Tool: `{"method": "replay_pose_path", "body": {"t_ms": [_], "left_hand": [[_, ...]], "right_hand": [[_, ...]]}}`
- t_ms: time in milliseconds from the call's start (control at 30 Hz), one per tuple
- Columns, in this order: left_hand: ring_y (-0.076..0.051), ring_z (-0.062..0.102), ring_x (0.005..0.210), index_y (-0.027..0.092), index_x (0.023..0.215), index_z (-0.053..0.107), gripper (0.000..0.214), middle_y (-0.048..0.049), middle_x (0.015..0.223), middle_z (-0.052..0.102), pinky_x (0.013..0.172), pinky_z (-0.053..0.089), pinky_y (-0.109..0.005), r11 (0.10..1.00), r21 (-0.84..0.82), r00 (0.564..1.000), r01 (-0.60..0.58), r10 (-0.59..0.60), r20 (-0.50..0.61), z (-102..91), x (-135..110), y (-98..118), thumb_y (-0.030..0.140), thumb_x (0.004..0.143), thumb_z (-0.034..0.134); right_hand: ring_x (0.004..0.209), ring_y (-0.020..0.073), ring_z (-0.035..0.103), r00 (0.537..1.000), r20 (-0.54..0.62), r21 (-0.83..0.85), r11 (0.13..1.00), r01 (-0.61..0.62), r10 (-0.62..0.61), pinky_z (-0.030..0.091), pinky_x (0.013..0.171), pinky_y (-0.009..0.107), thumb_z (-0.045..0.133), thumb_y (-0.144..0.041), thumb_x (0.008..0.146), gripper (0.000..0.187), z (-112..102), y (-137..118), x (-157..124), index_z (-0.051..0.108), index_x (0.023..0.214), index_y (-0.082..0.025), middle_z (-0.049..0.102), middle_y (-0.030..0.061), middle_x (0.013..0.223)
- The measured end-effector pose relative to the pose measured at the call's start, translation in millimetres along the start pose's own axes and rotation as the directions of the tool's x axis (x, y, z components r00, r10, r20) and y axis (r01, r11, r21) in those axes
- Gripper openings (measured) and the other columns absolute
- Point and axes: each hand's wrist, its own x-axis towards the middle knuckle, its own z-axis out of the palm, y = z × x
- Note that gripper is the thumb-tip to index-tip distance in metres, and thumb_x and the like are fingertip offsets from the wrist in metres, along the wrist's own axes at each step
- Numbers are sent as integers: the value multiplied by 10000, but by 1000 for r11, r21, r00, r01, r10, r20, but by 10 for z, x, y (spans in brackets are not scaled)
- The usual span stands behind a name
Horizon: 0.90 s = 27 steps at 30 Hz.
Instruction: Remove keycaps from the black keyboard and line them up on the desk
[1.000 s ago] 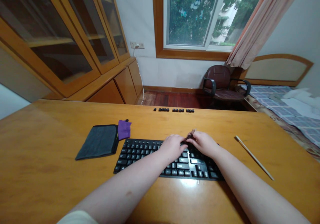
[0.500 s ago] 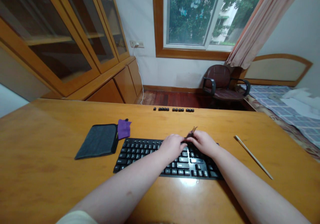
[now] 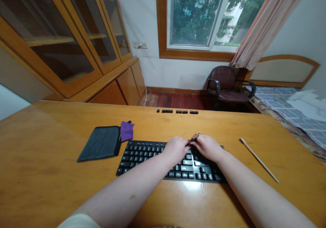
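A black keyboard (image 3: 142,153) lies on the desk beneath my hands. Above its back edge, right of centre, a small crumpled brown piece that looks like cloth (image 3: 195,137) is pinched between my fingers. My right hand (image 3: 206,146) is closed on it, with thumb and fingers together. My left hand (image 3: 176,149) closes on its left end, and the two hands' fingertips almost meet. The hands hide the keyboard's upper middle and the part of the cloth inside the grip.
Loose black keycaps (image 3: 167,111) stand in small groups along the desk's far edge. A dark grey zip pouch (image 3: 102,143) and a purple cloth (image 3: 126,131) lie to the left. A thin stick with a pale tip (image 3: 259,160) lies on the desk (image 3: 51,173) at right.
The brown cloth's pointed end stood up above my right hand before; now it is folded lower and rounder by the fingers. Both hands remain nearly in place over the keyboard.
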Motion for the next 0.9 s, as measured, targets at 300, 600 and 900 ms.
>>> {"method": "replay_pose_path", "body": {"t_ms": [300, 600, 900], "left_hand": [[-206, 634, 841, 226, 1024, 629, 269, -54, 920, 690, 746, 478, -309, 992, -95, 995, 83, -88, -48, -66, -14, 62, 343, 870, 442], [-198, 586, 959, 221, 1068, 603, 265, -40, 1022, 656, 858, 450, -318, 955, -298, 970, 13, -84, -229, -66, -26, 36, 273, 816, 540], [-202, 579, 994, 197, 1068, 620, 277, -61, 1057, 649, 908, 441, -341, 929, -366, 949, -65, -55, -309, -43, -20, 23, 231, 797, 575]], "right_hand": [[680, 173, 598, 986, -157, -35, 998, -57, 51, 479, 631, 288, 398, -324, 894, 261, -5, 38, -8, 585, 788, -177, 636, 66, 725], [785, 189, 636, 937, -336, 91, 993, -72, 99, 488, 711, 290, 476, -319, 862, 209, 6, 46, -33, 626, 868, -172, 684, 66, 832], [742, 179, 648, 941, -271, 255, 958, -133, 203, 494, 681, 273, 482, -324, 857, 231, -34, 20, -17, 658, 796, -188, 694, 47, 777]]}}
